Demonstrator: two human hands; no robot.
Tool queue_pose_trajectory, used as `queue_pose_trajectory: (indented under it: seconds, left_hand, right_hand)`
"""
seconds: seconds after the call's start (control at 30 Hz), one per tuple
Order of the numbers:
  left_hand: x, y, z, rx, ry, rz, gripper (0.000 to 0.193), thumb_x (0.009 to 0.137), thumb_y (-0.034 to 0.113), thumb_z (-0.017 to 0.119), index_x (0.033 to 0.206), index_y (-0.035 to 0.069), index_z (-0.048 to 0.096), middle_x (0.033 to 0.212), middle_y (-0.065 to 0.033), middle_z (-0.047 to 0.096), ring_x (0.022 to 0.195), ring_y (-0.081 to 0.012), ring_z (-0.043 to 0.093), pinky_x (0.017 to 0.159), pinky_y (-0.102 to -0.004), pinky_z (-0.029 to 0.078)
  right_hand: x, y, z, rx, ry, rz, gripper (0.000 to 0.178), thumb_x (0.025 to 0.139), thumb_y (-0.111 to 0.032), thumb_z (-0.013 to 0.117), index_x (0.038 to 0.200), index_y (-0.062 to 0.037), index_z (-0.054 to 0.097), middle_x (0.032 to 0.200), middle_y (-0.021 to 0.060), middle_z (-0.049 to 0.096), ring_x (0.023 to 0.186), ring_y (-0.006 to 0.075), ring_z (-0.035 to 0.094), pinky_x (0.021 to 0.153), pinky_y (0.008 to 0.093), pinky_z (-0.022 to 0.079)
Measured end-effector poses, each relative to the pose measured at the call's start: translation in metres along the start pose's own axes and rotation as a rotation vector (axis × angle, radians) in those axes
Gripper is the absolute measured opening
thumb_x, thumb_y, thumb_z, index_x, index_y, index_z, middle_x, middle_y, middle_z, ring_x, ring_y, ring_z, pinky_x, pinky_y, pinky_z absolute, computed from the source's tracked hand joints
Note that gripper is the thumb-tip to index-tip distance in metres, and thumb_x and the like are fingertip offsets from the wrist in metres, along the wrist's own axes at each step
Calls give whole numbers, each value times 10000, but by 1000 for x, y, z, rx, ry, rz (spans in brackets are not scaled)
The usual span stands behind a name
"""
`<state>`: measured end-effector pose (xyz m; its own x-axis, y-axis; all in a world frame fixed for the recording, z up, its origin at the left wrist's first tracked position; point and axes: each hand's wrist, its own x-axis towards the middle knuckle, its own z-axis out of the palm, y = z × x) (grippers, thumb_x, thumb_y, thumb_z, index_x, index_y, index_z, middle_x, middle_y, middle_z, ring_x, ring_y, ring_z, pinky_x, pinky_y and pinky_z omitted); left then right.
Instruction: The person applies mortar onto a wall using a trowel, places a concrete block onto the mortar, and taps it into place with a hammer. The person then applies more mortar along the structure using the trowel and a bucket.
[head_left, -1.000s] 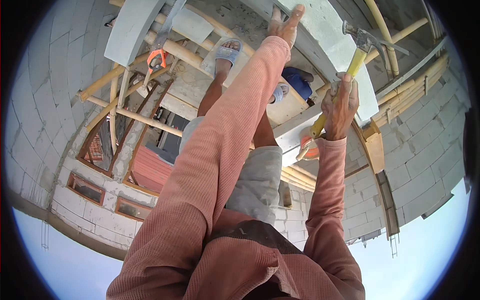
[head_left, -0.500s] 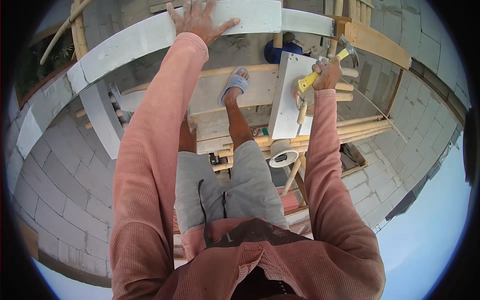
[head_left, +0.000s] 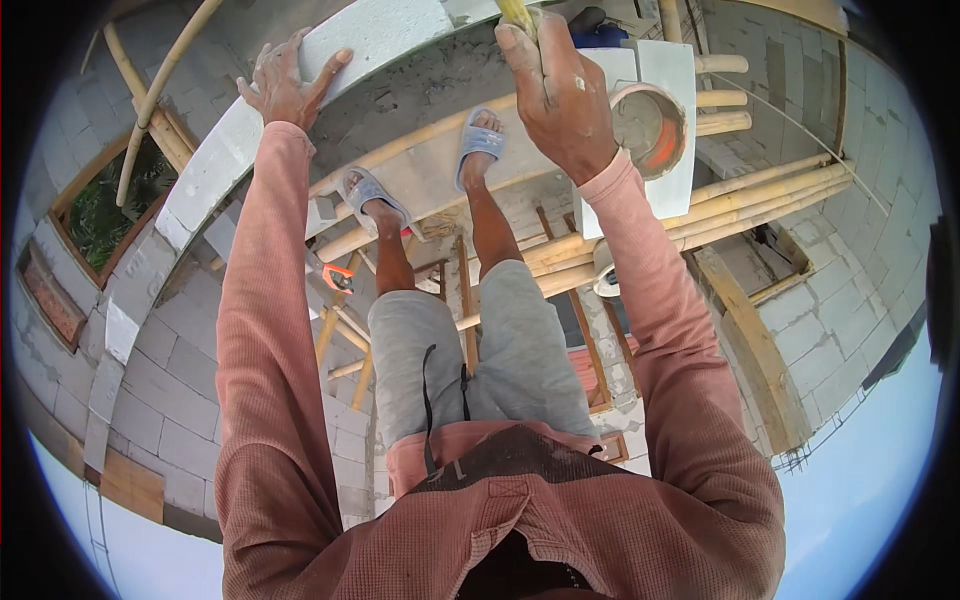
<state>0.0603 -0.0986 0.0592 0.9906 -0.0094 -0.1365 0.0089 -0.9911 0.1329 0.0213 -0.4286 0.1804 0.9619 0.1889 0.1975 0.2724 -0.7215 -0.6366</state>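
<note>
Handle [head_left: 516, 12], yellow, slim, clamped in my right hand [head_left: 560, 98]; far end out of view. My left hand [head_left: 285, 88], fingers apart, rests on white rectangular block [head_left: 385, 30] ahead. Likely steadying step; next move calls for firm bracing.

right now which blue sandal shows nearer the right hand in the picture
The right foot's sandal: it shows just left of the right hand, whereas the left foot's sandal appears farther left and lower.
</note>
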Motion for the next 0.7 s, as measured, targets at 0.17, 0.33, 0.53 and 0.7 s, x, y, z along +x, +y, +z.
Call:
queue_pose_trajectory:
  seconds: [0.17,0.33,0.53,0.7]
  left_hand:
    - [9,-12,6,-215,11,9,701,926,724,392,1436,250,475,1509,-133,409,1477,-270,246,1174,-605,-6]
    - [8,-12,12,-135,-43,8,680,959,684,365,1436,211,470,1509,-115,413,1476,-266,248,1173,-603,6]
    - [7,-10,1,-141,-44,-5,702,965,674,361,1430,157,460,1500,-129,418,1474,-268,253,1172,-604,16]
    - [6,-3,-8,-4,8,-97,776,958,696,316,1351,60,525,1343,-215,535,1347,-348,410,1164,-554,150]
  right_hand:
    - [-17,-19,50,68,-210,165,226,960,-214,561,1052,-24,481,811,206,670,705,401,676,582,441,556]
    - [-21,-31,69,89,-346,405,208,980,-222,540,1005,-40,441,828,235,673,670,427,659,567,505,536]
    - [-68,-45,37,582,-83,700,326,1018,-301,499,1079,19,507,766,227,595,796,338,627,696,440,493]
    - [-53,48,5,1245,230,1099,361,1027,-384,461,1076,-30,514,721,71,578,608,181,578,547,321,472]
